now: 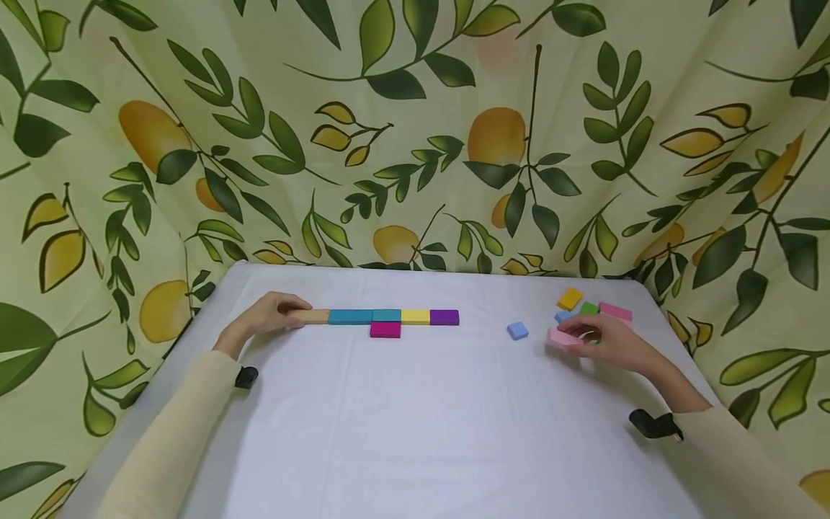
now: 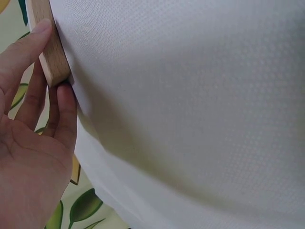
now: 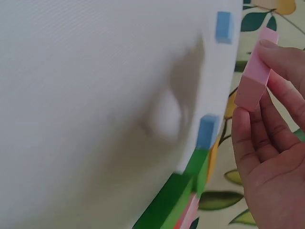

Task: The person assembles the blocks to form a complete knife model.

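Note:
At the left end of a straight row, my left hand (image 1: 272, 314) grips a plain wooden block (image 2: 55, 55), thumb on its face and fingertips by its end. The row runs on rightward with a long teal block (image 1: 350, 317), a shorter teal block (image 1: 386, 315), a yellow block (image 1: 416, 317) and a purple block (image 1: 444, 317). A magenta block (image 1: 385, 331) lies against the near side of the shorter teal one. On the right, my right hand (image 1: 609, 342) pinches a pink block (image 3: 256, 74) between thumb and fingers, above the table.
Near the right hand lie loose blocks: a blue one (image 1: 517, 331) apart, an orange-yellow one (image 1: 570, 298), a second blue one (image 3: 208, 131), green ones (image 3: 167, 200) and a darker pink one (image 1: 614, 311). A leaf-patterned curtain (image 1: 415, 173) hangs behind the white-covered table (image 1: 402, 425).

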`<state>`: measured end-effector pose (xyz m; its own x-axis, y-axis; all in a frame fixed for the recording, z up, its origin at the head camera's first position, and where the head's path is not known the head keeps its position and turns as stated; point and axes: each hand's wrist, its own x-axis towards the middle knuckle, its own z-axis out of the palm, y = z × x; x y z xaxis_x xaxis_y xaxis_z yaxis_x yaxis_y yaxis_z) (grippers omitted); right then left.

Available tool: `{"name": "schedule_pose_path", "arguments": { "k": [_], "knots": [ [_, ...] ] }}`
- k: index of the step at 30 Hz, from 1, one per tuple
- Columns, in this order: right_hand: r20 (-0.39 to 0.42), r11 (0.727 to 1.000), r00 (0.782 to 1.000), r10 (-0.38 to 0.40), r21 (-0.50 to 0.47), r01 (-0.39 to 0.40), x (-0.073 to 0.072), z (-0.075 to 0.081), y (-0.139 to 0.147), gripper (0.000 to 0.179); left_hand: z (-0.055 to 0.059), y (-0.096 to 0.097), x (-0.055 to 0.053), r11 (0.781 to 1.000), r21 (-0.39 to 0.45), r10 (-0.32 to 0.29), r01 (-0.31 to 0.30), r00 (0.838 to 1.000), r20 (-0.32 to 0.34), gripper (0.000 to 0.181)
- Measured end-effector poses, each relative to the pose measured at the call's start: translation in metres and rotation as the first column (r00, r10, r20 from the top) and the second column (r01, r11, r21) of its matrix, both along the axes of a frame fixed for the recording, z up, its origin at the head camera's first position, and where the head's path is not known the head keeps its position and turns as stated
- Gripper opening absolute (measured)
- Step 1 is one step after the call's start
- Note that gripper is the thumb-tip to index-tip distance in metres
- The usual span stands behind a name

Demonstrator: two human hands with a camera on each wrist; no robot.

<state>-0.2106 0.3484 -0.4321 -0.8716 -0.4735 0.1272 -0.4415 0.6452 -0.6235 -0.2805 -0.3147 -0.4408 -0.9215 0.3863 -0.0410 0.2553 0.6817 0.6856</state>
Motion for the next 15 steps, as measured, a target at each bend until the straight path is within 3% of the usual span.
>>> {"name": "schedule_pose_path", "arguments": {
  "k": [8,15],
  "knots": [
    [0.073,0.997,0.997,0.018,-0.078,-0.012,-0.020,0.002,-0.034,0.039,-0.001,-0.002,-0.002,1.000,-0.002,0.019,-0.019,1.000,0.017,0.031],
    [0.049,0.989,0.998,0.051,-0.145,-0.044,-0.041,-0.006,-0.065,0.037,0.000,-0.001,-0.001,1.000,0.002,0.028,-0.029,0.999,0.033,0.032]
  ]
}}
